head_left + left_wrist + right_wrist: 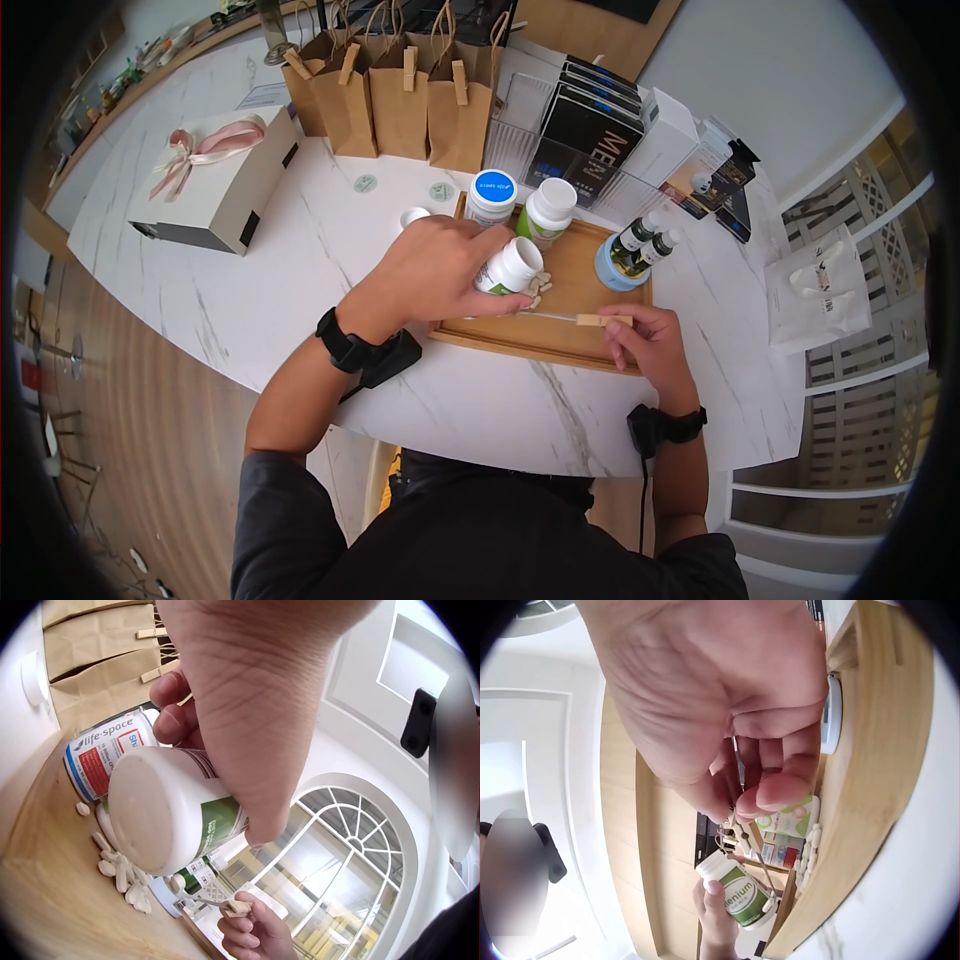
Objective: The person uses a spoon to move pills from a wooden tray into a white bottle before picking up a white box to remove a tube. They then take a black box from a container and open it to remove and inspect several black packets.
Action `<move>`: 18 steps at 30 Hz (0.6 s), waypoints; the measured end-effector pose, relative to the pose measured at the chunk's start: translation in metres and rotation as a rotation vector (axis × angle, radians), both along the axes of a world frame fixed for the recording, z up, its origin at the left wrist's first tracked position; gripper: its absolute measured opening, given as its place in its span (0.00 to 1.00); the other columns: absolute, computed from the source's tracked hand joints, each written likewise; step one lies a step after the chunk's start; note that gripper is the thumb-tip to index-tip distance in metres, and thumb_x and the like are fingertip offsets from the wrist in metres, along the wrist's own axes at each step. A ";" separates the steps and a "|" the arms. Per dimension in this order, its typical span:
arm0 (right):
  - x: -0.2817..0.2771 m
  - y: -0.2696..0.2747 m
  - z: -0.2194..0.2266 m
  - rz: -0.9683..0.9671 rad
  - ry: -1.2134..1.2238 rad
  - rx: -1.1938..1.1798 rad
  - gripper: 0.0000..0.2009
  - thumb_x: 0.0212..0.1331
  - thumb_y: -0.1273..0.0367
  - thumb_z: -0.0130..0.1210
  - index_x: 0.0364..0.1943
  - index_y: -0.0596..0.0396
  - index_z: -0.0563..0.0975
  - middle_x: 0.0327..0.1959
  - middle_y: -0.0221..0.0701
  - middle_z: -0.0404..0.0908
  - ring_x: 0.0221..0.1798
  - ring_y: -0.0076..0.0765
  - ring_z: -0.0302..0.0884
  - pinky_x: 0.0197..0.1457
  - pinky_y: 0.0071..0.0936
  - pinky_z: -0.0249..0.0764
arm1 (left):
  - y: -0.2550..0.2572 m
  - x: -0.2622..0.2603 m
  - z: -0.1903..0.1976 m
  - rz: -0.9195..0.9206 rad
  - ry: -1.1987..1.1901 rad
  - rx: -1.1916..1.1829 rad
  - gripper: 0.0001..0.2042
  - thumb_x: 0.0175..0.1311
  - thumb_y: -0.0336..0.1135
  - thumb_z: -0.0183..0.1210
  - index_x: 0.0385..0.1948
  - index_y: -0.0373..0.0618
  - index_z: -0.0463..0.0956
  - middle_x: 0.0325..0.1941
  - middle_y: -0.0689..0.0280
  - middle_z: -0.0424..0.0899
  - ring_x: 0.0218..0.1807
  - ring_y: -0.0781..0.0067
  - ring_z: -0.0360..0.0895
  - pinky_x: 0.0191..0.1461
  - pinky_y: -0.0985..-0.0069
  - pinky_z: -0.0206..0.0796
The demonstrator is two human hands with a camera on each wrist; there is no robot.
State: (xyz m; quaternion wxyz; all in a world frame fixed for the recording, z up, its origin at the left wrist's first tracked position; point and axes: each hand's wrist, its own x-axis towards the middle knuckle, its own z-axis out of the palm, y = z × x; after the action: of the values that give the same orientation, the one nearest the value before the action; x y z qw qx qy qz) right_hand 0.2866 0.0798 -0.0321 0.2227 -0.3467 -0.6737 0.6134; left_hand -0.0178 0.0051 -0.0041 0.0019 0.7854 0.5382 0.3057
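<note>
My left hand (440, 265) grips a white pill bottle (739, 892) with a green label, tilted and uncapped, low over the wooden tray (480, 338). Beneath and beside it lies a small heap of pale pills (124, 877). Between thumb and fingers, my right hand (650, 345) pinches a wooden clothespin (605, 320), from which a thin metal rod (550, 315) points toward the pills. Behind the held bottle stand a blue-topped bottle (492, 195) and a white-capped bottle (548, 210). A loose white cap (413, 215) rests left of the tray.
Two dark dropper bottles (645, 245) stand in a light blue holder (612, 268) at the tray's right. Paper bags (400, 110) with clothespins line the back, beside an acrylic rack of black boxes (585, 130). A ribboned box (215, 175) sits left, a white bag (822, 290) right.
</note>
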 end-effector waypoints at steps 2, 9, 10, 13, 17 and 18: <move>0.001 0.003 0.001 -0.095 0.084 0.009 0.10 0.65 0.74 0.54 0.48 0.63 0.80 0.24 0.28 0.76 0.21 0.17 0.70 0.21 0.16 0.68 | 0.000 0.000 0.001 -0.009 -0.001 0.003 0.25 0.48 0.57 0.68 0.37 0.43 0.78 0.22 0.58 0.80 0.24 0.55 0.79 0.30 0.67 0.68; -0.001 0.000 0.016 -0.359 0.247 0.165 0.10 0.65 0.76 0.53 0.48 0.64 0.79 0.25 0.29 0.77 0.21 0.18 0.70 0.21 0.17 0.68 | -0.001 0.001 0.000 -0.021 -0.012 0.012 0.25 0.49 0.57 0.67 0.35 0.43 0.78 0.22 0.58 0.80 0.24 0.55 0.79 0.31 0.67 0.69; -0.003 -0.004 0.018 -0.358 0.248 0.164 0.10 0.65 0.76 0.53 0.48 0.64 0.79 0.25 0.29 0.77 0.21 0.18 0.70 0.21 0.17 0.68 | -0.001 0.001 0.000 -0.020 -0.012 0.012 0.25 0.49 0.57 0.67 0.35 0.43 0.78 0.22 0.58 0.80 0.24 0.55 0.79 0.31 0.67 0.69; -0.008 -0.013 0.018 -0.352 0.204 0.267 0.11 0.64 0.78 0.53 0.48 0.64 0.79 0.28 0.31 0.78 0.22 0.18 0.70 0.22 0.16 0.68 | -0.001 0.001 0.001 -0.016 -0.008 -0.015 0.24 0.49 0.57 0.67 0.34 0.43 0.78 0.22 0.58 0.80 0.25 0.55 0.79 0.31 0.67 0.69; -0.008 -0.011 0.015 -0.284 0.294 0.413 0.11 0.63 0.80 0.53 0.49 0.65 0.78 0.35 0.33 0.78 0.23 0.18 0.70 0.23 0.15 0.68 | -0.001 0.001 0.001 -0.019 -0.007 -0.008 0.24 0.49 0.58 0.66 0.34 0.43 0.78 0.22 0.58 0.80 0.25 0.55 0.79 0.31 0.66 0.69; -0.005 -0.008 0.014 -0.292 0.282 0.423 0.11 0.63 0.80 0.53 0.49 0.65 0.78 0.37 0.33 0.78 0.23 0.18 0.70 0.23 0.15 0.68 | -0.001 0.001 0.001 -0.019 -0.008 -0.007 0.24 0.49 0.58 0.66 0.34 0.44 0.78 0.22 0.58 0.80 0.25 0.55 0.79 0.30 0.66 0.69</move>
State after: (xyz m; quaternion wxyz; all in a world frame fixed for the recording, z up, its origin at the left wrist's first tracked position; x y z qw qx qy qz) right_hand 0.2814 0.0717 -0.0180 0.4674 -0.2975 -0.6921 0.4627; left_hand -0.0169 0.0046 -0.0030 0.0098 0.7894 0.5317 0.3067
